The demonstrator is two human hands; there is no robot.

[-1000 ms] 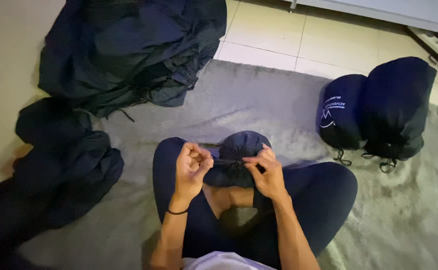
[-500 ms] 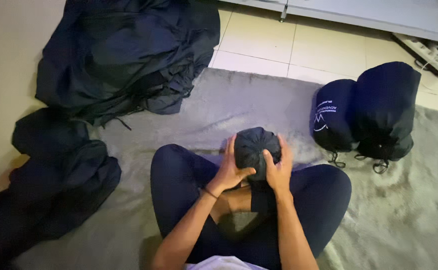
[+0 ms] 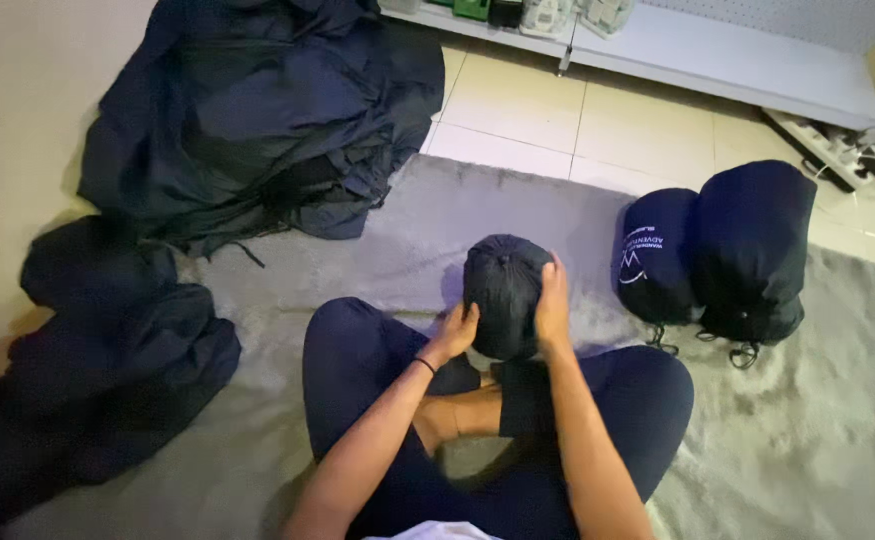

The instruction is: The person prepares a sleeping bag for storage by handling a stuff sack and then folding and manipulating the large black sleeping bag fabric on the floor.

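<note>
The person sits cross-legged on a grey rug [image 3: 818, 430], legs in dark trousers, and both bare forearms reach forward over the lap. Between the hands stands a dark stuffed sack [image 3: 504, 292], upright just ahead of the crossed shins. The left hand [image 3: 456, 332] presses against the sack's lower left side, its fingers curled around the fabric; a thin dark band sits at that wrist. The right hand [image 3: 553, 300] lies flat along the sack's right side, fingers together and pointing up toward the gathered top. Whether the thumbs pinch a cord is hard to tell, since the cloth hides them.

To the right on the rug, well apart from the hands, two packed dark bags [image 3: 718, 255] lie side by side and touching, with cords and clips trailing from their near ends. To the left lies a heap of loose dark fabric [image 3: 108, 370], partly on the rug. Farther off, a larger crumpled dark pile [image 3: 268, 110] spreads across the rug's far edge and the pale tiled floor [image 3: 538, 110]. Beyond it runs a low white shelf [image 3: 738, 60].
</note>
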